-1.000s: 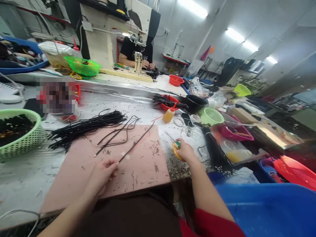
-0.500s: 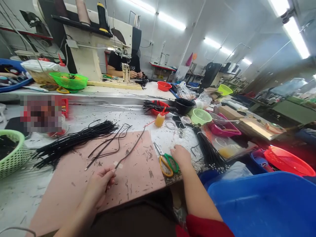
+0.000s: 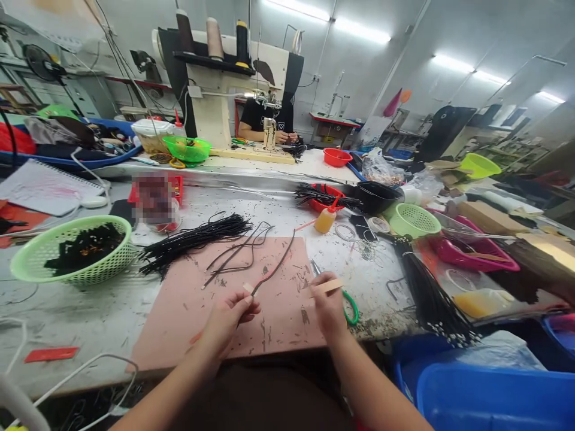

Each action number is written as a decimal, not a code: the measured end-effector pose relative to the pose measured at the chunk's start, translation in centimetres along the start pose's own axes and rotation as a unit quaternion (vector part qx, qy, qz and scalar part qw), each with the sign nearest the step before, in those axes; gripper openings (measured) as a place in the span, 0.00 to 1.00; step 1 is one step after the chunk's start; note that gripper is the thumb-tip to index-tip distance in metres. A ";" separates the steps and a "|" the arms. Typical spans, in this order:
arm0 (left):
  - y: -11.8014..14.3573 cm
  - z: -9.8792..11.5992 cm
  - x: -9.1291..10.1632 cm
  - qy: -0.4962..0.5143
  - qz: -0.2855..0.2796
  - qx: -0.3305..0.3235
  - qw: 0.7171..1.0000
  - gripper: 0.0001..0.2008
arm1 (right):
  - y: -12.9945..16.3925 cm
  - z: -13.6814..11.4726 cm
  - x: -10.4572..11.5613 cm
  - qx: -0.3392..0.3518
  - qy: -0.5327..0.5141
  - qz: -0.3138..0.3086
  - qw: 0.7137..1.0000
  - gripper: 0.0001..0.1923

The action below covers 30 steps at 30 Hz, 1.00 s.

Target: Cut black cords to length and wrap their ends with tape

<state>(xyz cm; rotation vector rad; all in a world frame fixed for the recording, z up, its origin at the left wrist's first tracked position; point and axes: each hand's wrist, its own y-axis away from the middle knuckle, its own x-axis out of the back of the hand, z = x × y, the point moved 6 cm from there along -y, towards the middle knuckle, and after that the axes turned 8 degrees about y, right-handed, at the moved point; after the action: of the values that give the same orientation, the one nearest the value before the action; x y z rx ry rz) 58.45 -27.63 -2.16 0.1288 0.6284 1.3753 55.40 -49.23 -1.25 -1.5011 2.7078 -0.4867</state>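
My left hand (image 3: 234, 312) pinches the near end of a thin black cord (image 3: 278, 264), which runs away from me over a pink mat (image 3: 287, 326). In my right hand (image 3: 330, 308), at the mat's right edge, is a flat tan strip (image 3: 330, 287) gripped between the fingers. Scissors with a green handle (image 3: 353, 308) lie behind that hand, partly hidden by it. Several loose black cords (image 3: 238, 257) rest on the mat, left of the held one. A thick bundle of black cords (image 3: 195, 239) lies at the mat's far left corner.
A green basket (image 3: 27, 263) with black pieces stands at left. Beyond the mat is a yellow glue bottle (image 3: 324, 222) with a red tip. Another cord bundle (image 3: 426, 293) and a blue tub (image 3: 494, 389) are at right. Behind a sewing machine (image 3: 204, 102) sits another person (image 3: 269, 123).
My right hand has come from the table beside the scissors toward the mat and now holds the tan strip. My left hand still pinches the cord. The view has turned left.
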 end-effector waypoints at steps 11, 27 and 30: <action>1.7 -0.3 -1.2 0.057 -0.055 0.002 0.997 0.09 | 5.3 -4.8 -7.2 0.167 0.028 -0.106 0.980 0.05; 1.7 -0.4 -0.6 0.124 -0.036 -0.003 0.992 0.08 | 3.5 -4.6 -6.5 0.043 0.111 -0.205 0.971 0.04; 1.6 -0.5 -0.4 0.146 -0.017 -0.001 0.989 0.08 | 3.9 -3.1 -6.7 -0.099 -0.002 -0.159 0.982 0.05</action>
<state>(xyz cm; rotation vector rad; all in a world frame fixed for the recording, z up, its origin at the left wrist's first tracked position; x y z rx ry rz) 56.77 -27.83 -1.72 -0.0872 0.8697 1.3737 55.31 -40.97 -0.29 -1.9987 2.5857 -0.2196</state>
